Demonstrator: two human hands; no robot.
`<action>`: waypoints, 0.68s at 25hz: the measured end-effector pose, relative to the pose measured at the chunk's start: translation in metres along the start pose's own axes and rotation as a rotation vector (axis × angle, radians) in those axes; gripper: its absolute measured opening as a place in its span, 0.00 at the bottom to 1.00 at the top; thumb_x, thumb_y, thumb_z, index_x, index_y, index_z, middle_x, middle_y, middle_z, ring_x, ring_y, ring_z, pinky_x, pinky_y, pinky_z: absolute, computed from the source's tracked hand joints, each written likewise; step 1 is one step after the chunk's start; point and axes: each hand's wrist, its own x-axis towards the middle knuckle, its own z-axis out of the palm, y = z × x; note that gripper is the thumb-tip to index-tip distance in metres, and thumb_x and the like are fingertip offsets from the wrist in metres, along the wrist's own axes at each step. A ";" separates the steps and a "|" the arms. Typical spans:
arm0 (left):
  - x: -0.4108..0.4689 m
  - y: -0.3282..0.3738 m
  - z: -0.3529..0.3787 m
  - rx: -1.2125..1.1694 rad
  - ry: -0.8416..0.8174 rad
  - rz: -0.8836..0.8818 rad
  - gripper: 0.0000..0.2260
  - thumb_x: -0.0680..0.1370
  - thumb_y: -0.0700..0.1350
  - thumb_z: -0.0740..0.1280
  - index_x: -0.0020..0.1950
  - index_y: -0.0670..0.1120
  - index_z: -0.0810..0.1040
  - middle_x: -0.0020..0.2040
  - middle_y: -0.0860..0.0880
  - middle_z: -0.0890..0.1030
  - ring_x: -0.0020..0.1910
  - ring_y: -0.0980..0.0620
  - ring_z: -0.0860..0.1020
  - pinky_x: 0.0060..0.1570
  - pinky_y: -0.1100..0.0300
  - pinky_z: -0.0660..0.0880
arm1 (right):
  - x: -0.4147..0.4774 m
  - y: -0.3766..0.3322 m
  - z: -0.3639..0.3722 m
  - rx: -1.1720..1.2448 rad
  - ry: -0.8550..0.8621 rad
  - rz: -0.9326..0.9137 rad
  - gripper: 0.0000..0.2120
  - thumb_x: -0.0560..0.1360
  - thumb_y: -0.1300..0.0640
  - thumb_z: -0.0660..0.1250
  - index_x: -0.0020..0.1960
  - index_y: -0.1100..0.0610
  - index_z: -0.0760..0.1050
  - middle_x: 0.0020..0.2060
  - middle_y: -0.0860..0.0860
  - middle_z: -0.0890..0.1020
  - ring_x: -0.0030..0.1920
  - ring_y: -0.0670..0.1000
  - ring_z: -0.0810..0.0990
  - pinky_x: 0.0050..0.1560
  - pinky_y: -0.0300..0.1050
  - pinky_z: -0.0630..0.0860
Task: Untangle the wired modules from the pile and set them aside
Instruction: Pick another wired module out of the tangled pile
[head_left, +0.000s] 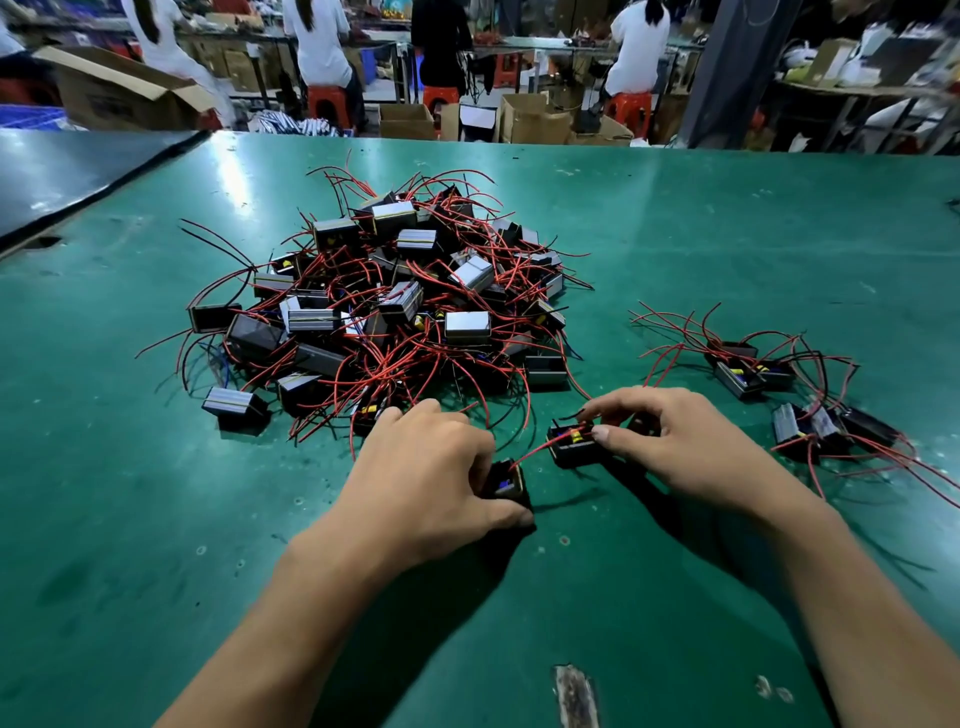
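Head view: left hand (431, 467) pinches the lower module (506, 486), right hand (670, 436) pinches the upper module (571, 448). Ease them apart gently, freeing that red wire (535, 453).

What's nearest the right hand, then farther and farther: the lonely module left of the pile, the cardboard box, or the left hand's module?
1. Left-hand module, gripped by the left hand, just beside the right hand.
2. Lone module, at the pile's front-left edge.
3. Cardboard box, far back left.
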 end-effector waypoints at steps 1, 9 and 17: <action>0.000 0.000 -0.001 -0.032 -0.005 -0.012 0.27 0.64 0.73 0.69 0.31 0.50 0.67 0.35 0.56 0.74 0.42 0.54 0.70 0.44 0.56 0.68 | 0.001 0.001 0.000 0.014 -0.018 0.006 0.08 0.77 0.58 0.72 0.49 0.43 0.83 0.35 0.38 0.82 0.34 0.44 0.74 0.38 0.36 0.71; -0.002 0.005 -0.002 -0.256 0.018 0.059 0.16 0.70 0.62 0.73 0.50 0.54 0.78 0.48 0.58 0.78 0.51 0.54 0.70 0.53 0.58 0.69 | 0.001 0.003 -0.001 0.210 -0.041 0.036 0.11 0.81 0.61 0.65 0.56 0.48 0.83 0.34 0.50 0.84 0.33 0.44 0.78 0.38 0.35 0.72; 0.000 -0.018 -0.016 -0.357 -0.220 -0.093 0.14 0.70 0.56 0.77 0.52 0.56 0.80 0.48 0.60 0.80 0.49 0.58 0.78 0.49 0.66 0.74 | 0.000 0.001 0.004 0.242 0.004 0.045 0.12 0.82 0.61 0.63 0.53 0.46 0.81 0.36 0.56 0.84 0.34 0.49 0.81 0.39 0.41 0.75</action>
